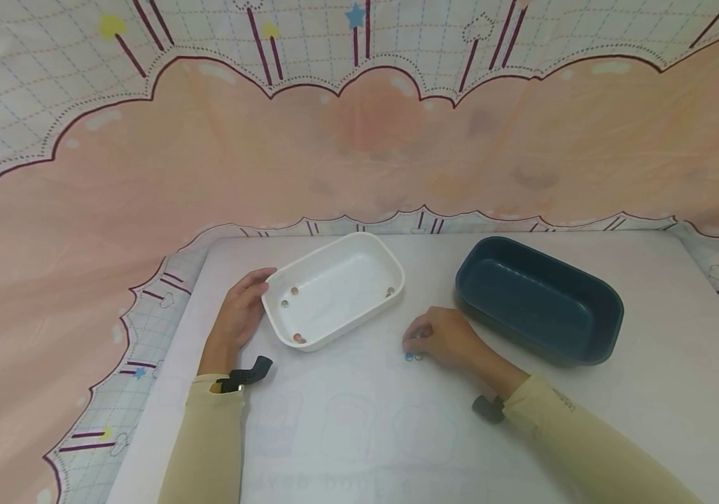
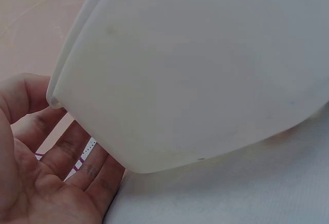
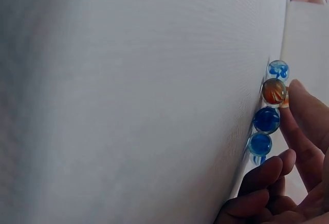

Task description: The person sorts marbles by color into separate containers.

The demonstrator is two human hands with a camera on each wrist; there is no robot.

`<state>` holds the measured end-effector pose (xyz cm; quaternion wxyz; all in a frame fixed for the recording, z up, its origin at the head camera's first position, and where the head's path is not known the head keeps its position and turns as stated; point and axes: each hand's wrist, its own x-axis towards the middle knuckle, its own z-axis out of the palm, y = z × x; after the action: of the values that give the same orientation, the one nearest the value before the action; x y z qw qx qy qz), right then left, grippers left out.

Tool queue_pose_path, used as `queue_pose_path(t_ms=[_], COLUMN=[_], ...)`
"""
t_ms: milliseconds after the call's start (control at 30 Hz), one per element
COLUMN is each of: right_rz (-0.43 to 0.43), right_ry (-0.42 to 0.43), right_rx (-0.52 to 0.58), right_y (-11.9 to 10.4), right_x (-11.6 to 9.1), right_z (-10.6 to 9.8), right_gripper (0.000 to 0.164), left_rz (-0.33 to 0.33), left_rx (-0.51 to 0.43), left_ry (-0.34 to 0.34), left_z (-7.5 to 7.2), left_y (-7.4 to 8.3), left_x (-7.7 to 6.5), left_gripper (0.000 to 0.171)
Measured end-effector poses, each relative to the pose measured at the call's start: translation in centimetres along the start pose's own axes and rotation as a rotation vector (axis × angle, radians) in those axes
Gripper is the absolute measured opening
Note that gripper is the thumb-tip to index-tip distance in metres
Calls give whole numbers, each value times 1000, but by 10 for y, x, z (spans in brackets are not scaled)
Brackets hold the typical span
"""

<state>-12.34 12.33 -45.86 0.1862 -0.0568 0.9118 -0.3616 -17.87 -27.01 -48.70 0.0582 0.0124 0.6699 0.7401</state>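
Note:
At the left end of the white plastic basin (image 1: 334, 329), my left hand (image 1: 242, 315) holds the rim; the left wrist view shows fingers against the outer wall of the basin (image 2: 180, 80). Several small marbles lie inside, such as an orange one (image 1: 298, 338). My right hand (image 1: 447, 339) is low over the table beside a cluster of glass marbles. The right wrist view shows a dark blue marble (image 3: 267, 120), an orange-streaked marble (image 3: 274, 91) and a light blue one (image 3: 278, 70) close to the loosely bent fingers. Part of the cluster is hidden by the hand.
A dark blue basin (image 1: 542, 301) stands to the right, behind my right forearm. Both basins sit on a white-covered table (image 1: 359, 434). A patterned pink and white cloth (image 1: 334, 154) hangs behind the table and down its left side.

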Motion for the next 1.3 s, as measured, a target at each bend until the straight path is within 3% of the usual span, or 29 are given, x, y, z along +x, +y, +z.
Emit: queue_pose_path(t_ms=[667,1300], right_rz=[35,-16], right_ry=[-32,-15], right_rx=[155,146], right_y=[4,1], right_x=[0,2], right_z=[-8,-15], right_gripper=[8,7], left_rz=[-20,-32], left_rx=[24,30], left_ry=[7,11], left_z=[-1,0], left_y=[-1,1], left_x=[1,0], left_gripper=[34,34])
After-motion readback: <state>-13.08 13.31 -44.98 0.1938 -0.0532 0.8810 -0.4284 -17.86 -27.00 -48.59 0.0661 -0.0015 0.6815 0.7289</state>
